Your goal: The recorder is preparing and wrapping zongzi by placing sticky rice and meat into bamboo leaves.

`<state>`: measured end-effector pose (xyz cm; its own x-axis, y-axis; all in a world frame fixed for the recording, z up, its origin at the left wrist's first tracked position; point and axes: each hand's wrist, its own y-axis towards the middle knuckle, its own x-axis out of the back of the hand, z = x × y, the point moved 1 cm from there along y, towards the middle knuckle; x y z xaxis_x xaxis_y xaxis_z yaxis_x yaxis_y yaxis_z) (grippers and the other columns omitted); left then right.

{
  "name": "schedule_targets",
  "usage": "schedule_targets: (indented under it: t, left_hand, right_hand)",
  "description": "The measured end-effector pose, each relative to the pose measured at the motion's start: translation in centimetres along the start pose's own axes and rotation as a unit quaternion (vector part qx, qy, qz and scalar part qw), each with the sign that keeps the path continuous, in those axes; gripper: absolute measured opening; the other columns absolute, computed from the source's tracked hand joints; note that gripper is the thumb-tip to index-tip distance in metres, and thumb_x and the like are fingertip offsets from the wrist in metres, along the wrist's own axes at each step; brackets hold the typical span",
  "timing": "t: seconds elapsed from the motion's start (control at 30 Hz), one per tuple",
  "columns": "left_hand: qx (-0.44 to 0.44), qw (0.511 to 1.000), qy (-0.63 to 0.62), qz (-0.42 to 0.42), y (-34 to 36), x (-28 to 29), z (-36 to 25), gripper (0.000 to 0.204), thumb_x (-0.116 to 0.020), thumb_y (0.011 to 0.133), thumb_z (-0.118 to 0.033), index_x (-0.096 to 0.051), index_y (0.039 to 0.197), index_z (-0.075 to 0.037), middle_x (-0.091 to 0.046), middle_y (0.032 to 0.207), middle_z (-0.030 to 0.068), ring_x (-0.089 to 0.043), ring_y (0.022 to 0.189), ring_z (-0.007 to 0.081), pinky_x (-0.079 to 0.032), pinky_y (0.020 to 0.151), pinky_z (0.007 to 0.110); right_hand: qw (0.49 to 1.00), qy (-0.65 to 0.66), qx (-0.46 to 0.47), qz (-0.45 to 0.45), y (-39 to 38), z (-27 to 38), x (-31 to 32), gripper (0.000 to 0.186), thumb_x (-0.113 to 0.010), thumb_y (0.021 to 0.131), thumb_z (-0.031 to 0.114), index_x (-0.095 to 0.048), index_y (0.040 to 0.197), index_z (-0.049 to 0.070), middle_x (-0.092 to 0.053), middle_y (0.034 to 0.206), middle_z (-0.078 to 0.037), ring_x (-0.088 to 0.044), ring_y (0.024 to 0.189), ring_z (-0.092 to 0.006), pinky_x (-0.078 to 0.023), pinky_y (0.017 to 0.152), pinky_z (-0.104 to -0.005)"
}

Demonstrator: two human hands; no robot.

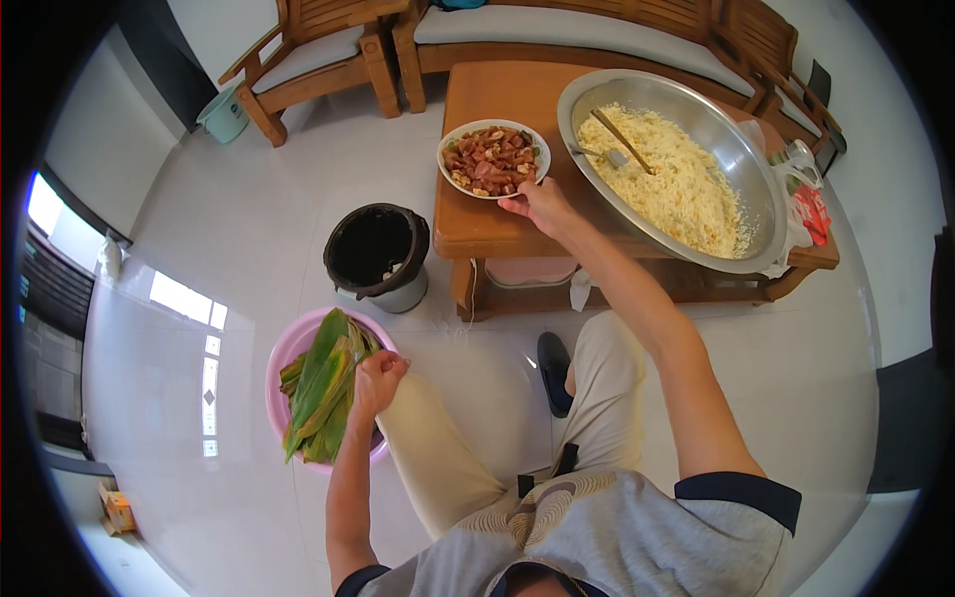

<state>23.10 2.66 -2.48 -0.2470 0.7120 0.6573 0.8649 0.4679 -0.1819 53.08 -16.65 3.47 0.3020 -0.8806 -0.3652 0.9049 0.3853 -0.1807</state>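
Observation:
My right hand [539, 205] grips the near rim of a white bowl of chunked reddish meat [489, 159] on the wooden table [470, 231]. Beside that bowl, a large steel basin [748, 194] holds pale yellow rice [686, 199], with a wooden stick [622, 139] and a metal spoon [612, 159] in it. Down at the lower left, my left hand [380, 374] is closed near my knee, at the edge of a pink basin [284, 358] of long green leaves [328, 388]; I cannot make out what, if anything, its fingers hold.
A black-lined bin [350, 284] stands left of the table. Behind are a wooden armchair [298, 60] and bench [557, 35]. A teal bucket [222, 119] is at the back left, a small box [116, 509] at the lower left, and bags [801, 219] lie on the table's right end.

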Motion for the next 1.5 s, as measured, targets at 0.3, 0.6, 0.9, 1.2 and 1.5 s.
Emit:
schedule_targets:
  t: [0.3,0.6,0.9,1.2,1.5]
  left_hand:
    - [-0.029,0.972,-0.176,0.156,-2.8,-1.9,12.4,0.029,-0.051,0.082,-0.024,-0.059,0.098,-0.003,-0.06,0.098,0.0089,-0.055,0.085,0.0163,-0.042,0.078,0.032]
    - [0.102,0.964,-0.115,-0.218,-6.1,-2.9,20.1,0.011,-0.064,0.067,-0.009,-0.065,0.076,-0.003,-0.064,0.069,0.0114,-0.06,0.059,0.0179,-0.047,0.055,0.029]
    - [0.166,0.923,0.161,-0.308,-1.7,2.2,30.1,0.033,-0.058,0.074,-0.019,-0.052,0.104,-0.006,-0.047,0.115,0.0166,-0.045,0.106,0.0318,-0.042,0.082,0.037]
    - [0.352,0.872,0.3,-0.162,0.1,5.0,33.9,0.048,-0.064,0.071,-0.034,-0.049,0.111,-0.012,-0.048,0.108,0.0126,-0.044,0.106,0.0294,-0.036,0.079,0.042]
    - [0.299,0.931,0.124,-0.166,-2.3,7.2,29.6,0.034,-0.067,0.062,-0.012,-0.059,0.094,-0.008,-0.058,0.095,0.013,-0.058,0.08,0.0291,-0.046,0.067,0.037]
  right_hand:
    - [0.958,-0.165,-0.102,0.211,-12.4,-6.9,1.4,0.037,-0.047,0.086,0.011,-0.037,0.12,0.004,-0.06,0.084,-0.016,-0.058,0.064,-0.0161,-0.051,0.06,-0.0263]
    - [0.79,-0.557,-0.036,0.255,-15.7,-14.6,2.3,0.018,-0.056,0.081,0.018,-0.051,0.081,0.001,-0.056,0.058,-0.008,-0.054,0.051,-0.014,-0.042,0.047,-0.0249]
    - [0.662,-0.697,0.007,0.277,-16.9,-15.6,4.8,0.024,-0.056,0.08,0.025,-0.057,0.077,0.001,-0.053,0.064,-0.02,-0.051,0.054,-0.0354,-0.039,0.05,-0.0379]
    - [0.637,-0.711,0.029,0.295,-16.5,-17.4,5.0,0.018,-0.05,0.081,0.011,-0.046,0.098,0.007,-0.058,0.073,-0.018,-0.056,0.072,-0.0382,-0.043,0.059,-0.0424]
    - [0.715,-0.664,0.05,0.211,-12.8,-16.3,3.2,0.024,-0.054,0.08,0.018,-0.048,0.063,0.002,-0.049,0.052,-0.012,-0.05,0.049,-0.0222,-0.04,0.049,-0.0332]
